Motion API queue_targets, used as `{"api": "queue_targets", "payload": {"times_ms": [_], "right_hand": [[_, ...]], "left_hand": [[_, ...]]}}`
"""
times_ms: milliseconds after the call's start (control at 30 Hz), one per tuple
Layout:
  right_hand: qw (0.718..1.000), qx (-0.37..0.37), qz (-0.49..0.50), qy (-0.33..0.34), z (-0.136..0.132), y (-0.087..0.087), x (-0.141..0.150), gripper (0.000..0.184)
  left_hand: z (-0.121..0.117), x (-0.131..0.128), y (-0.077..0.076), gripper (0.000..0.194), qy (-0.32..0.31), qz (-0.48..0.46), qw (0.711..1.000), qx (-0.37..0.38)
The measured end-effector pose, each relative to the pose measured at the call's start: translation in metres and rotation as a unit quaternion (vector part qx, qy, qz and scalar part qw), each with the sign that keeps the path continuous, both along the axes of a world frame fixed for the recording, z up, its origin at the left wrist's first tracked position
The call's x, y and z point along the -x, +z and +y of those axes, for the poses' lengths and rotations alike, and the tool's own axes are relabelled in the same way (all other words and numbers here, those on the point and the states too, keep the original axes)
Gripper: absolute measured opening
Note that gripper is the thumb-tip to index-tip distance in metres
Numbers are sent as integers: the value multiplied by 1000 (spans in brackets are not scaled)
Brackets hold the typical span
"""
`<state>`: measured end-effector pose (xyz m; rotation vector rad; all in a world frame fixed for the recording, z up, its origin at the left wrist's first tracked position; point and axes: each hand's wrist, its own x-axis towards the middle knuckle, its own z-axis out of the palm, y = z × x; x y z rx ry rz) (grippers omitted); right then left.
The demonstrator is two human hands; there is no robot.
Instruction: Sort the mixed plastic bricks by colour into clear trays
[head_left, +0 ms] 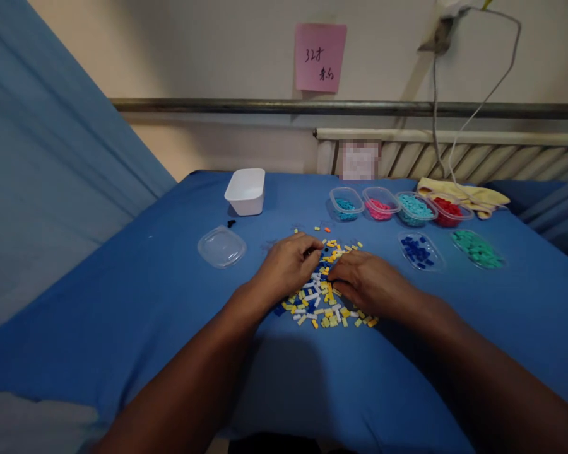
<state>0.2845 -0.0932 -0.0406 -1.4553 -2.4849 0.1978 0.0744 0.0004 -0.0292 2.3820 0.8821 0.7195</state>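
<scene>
A loose pile of small yellow, white and blue bricks (324, 302) lies on the blue cloth in front of me. My left hand (286, 266) rests on the pile's left side with fingers curled down into the bricks. My right hand (366, 280) lies on the right side, fingertips pinched together at the pile's middle. Whether either hand holds a brick is hidden by the fingers. The two hands almost touch over the pile.
A white tub (246, 190) and a clear lid (221, 246) sit to the left. Clear trays of sorted bricks stand at the back right: blue (346, 204), pink (379, 205), teal (415, 209), red (449, 209), dark blue (417, 251), green (477, 250). A yellow cloth (459, 189) lies by the wall.
</scene>
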Motion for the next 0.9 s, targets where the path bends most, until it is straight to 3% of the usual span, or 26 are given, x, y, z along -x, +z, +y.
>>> {"api": "queue_targets", "payload": {"times_ms": [100,333,600,667,733,900], "right_hand": [[1000,-1,-16,-20,-1,0,4,13],[995,-35,-63,-67,-3,-1,8,19],[993,-23,-96,-66,1,9,16,23],[991,-29,-87,-93,1,13,3,23],[982,-51,-69,-170,-1,16,-23,22],[906,-94,-62,-408,-9,10,-116,23]], "left_hand": [[0,-1,-1,19,-8,-14,1000,22],[-2,-8,-6,18,-12,-83,980,182],[0,-8,-4,25,23,-77,977,198],[0,-8,-2,26,25,-72,977,198],[0,-7,0,26,28,-70,978,194],[-2,-5,1,31,-1,-42,983,176]]}}
